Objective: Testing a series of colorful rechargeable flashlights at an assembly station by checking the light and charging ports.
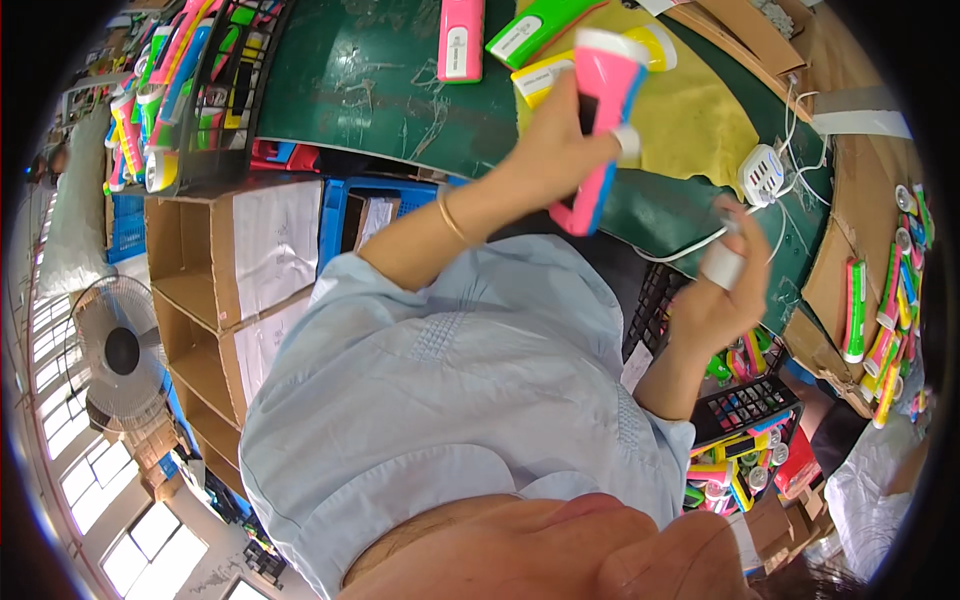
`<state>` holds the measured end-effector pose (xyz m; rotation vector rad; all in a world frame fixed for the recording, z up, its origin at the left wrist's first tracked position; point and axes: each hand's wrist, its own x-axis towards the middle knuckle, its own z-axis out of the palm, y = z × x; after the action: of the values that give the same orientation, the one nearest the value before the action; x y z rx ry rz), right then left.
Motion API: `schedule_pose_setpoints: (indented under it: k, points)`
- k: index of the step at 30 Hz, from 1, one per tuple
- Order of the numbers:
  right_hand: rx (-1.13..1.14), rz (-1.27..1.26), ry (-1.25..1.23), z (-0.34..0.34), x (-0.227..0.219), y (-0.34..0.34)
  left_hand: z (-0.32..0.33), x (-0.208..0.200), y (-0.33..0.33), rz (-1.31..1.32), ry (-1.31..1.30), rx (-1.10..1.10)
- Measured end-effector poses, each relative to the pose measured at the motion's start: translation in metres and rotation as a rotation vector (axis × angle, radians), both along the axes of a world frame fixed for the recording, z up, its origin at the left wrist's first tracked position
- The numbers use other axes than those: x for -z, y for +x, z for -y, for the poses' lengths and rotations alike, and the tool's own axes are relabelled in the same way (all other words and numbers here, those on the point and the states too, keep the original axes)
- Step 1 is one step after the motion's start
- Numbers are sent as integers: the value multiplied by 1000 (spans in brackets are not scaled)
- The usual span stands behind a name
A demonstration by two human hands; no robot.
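My left hand [555,140] is wrapped round a pink and blue flashlight [608,85] with a white rim and a handle, held tilted above the bench. White tape covers a finger or thumb tip of that hand. Lower right, my right hand [722,290] has its fingers pinched together, with white tape round one finger. A thin white cable [685,250] runs up to these fingertips; its end is hidden there. Beside them lies a white multi-port USB charger [762,175]. Behind the held flashlight, a green flashlight [545,28] and a yellow flashlight [543,80] lie on a yellow cloth [700,125].
Another pink flashlight [460,40] lies on the green bench top [350,100]. A black wire basket [225,110] of flashlights stands at the left, above cardboard shelves [185,250]. More flashlights fill a black crate [745,410] at lower right and a cardboard box [850,240] at far right.
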<state>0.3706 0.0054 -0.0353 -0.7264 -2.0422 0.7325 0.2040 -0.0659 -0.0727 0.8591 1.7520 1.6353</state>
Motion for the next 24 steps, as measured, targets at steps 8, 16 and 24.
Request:
schedule_pose_setpoints:
  k: [8, 16, 24]
  points:
    - [-594, 28, -826, -9, 29, -10, -13, -30, 24, 391, 249, 48]
    - [-623, -97, -1026, -15, 51, -29, -28, -22, 18, 20, 342, -131]
    - [-605, -199, -1218, -16, 51, -31, -33, -21, 16, 263, 272, -100]
